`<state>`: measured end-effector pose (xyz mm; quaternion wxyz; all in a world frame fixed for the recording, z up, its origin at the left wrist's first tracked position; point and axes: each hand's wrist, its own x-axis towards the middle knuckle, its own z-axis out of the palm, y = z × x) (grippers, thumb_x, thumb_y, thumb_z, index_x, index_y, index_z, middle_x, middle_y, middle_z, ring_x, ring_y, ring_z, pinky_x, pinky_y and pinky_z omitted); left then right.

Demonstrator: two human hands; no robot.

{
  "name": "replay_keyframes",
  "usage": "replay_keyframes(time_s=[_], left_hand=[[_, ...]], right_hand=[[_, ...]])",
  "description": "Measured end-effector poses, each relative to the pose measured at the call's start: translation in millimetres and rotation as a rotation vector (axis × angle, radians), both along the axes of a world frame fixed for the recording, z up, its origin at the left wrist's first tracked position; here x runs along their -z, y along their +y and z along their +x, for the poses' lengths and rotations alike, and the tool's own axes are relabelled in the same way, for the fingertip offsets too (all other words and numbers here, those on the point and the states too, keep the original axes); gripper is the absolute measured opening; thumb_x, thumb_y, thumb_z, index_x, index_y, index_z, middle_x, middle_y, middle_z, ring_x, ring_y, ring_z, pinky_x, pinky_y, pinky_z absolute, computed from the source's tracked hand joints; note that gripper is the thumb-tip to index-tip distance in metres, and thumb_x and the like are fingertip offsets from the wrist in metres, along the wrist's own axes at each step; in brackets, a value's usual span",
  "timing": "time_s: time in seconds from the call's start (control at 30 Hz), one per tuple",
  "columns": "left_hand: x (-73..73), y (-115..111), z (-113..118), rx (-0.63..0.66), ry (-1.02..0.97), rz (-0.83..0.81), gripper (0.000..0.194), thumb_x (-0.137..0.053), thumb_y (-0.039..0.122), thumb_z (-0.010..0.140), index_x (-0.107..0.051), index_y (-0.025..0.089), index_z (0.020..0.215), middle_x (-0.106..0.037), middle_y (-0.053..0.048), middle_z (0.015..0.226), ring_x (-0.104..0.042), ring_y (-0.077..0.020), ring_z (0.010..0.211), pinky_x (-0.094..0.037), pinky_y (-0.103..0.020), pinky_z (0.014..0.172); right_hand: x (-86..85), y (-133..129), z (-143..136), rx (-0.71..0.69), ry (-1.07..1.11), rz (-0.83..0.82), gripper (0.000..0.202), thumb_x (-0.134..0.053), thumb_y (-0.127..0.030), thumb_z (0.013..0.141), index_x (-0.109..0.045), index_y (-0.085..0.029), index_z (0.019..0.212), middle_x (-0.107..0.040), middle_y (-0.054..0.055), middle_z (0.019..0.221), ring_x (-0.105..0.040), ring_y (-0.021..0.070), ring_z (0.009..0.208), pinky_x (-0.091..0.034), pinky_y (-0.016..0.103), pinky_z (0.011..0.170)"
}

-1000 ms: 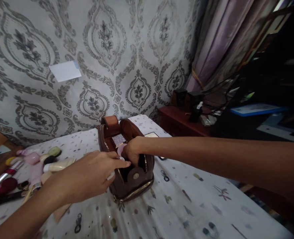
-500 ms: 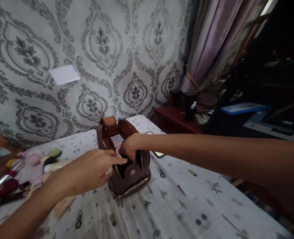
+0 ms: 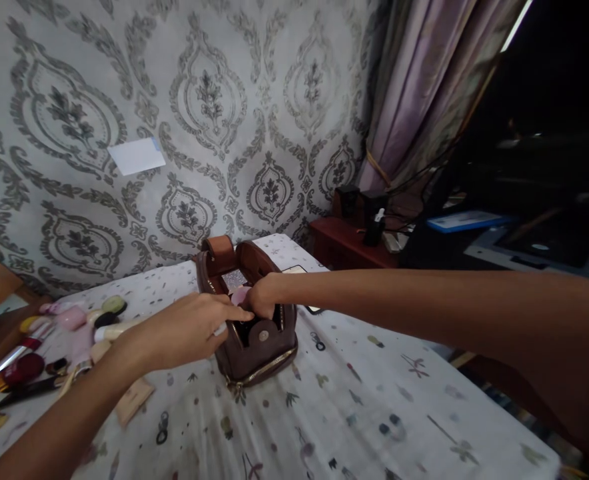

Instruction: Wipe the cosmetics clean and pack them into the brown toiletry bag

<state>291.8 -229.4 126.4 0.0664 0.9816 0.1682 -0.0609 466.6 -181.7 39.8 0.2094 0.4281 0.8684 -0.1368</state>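
Note:
A small brown bag [image 3: 255,365] with gold zippers and a round snap stands unzipped on the table. My right hand [image 3: 265,295] reaches down into its opening, and the fingers are hidden inside. Beside those fingers a pink round item [image 3: 240,295] shows within the bag, and behind it lies a glittery silver piece [image 3: 235,280]. My left hand [image 3: 197,331] grips the bag's near left edge, its index finger stretched over the opening toward the right hand.
Cosmetics, including a pink bottle [image 3: 78,341] and a dark red round item [image 3: 27,369], lie in a heap at left. A beige flat packet [image 3: 134,400] is near them. A phone [image 3: 294,270] lies partly behind my right arm. A reddish side table [image 3: 337,243] stands beyond.
The view has shifted slightly. My right hand stays in the bag, and more of the pink round item shows. The left hand keeps its place at the bag's edge.

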Motion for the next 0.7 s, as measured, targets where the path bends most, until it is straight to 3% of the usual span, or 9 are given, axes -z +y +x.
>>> replay_keyframes(time_s=[0.13, 0.3, 0.57, 0.7], left_hand=[[2.5, 2, -1, 0.001, -0.006, 0.008, 0.055, -0.043, 0.009, 0.083, -0.062, 0.029, 0.131, -0.069, -0.004, 0.127, -0.065, -0.0220, 0.114, -0.049, -0.037, 0.101], [4.9, 4, -3, 0.012, -0.018, 0.005, 0.054, -0.043, 0.010, 0.085, -0.061, 0.029, 0.131, -0.067, -0.003, 0.130, -0.063, -0.0218, 0.118, -0.048, -0.037, 0.102], [3.9, 5, -1, -0.033, 0.026, -0.039, 0.054, -0.044, 0.012, 0.085, -0.060, 0.031, 0.133, -0.065, -0.004, 0.133, -0.061, -0.0247, 0.120, -0.047, -0.040, 0.101], [4.2, 5, 1, -0.041, 0.031, -0.038, 0.055, -0.043, 0.012, 0.084, -0.060, 0.030, 0.133, -0.063, -0.003, 0.137, -0.060, -0.0251, 0.123, -0.047, -0.042, 0.103]], right_hand=[[-15.7, -16, -5, 0.017, -0.136, 0.036, 0.033, -0.071, -0.003, 0.066, -0.076, -0.013, 0.097, -0.073, 0.012, 0.103, -0.065, 0.0342, 0.103, -0.053, 0.042, 0.087], [-28.4, -23, -3, -0.019, -0.127, 0.001, 0.063, -0.070, -0.003, 0.068, -0.061, -0.009, 0.130, -0.061, 0.014, 0.133, -0.059, 0.0316, 0.118, -0.050, 0.034, 0.092], [-25.0, -20, 1, -0.025, -0.051, -0.014, 0.062, -0.071, -0.004, 0.067, -0.061, -0.005, 0.128, -0.064, 0.016, 0.126, -0.060, 0.0317, 0.115, -0.048, 0.032, 0.090], [-21.3, -15, 3, -0.036, 0.033, -0.013, 0.045, -0.075, -0.005, 0.060, -0.073, -0.004, 0.105, -0.072, 0.014, 0.105, -0.064, 0.0328, 0.103, -0.048, 0.034, 0.087]])
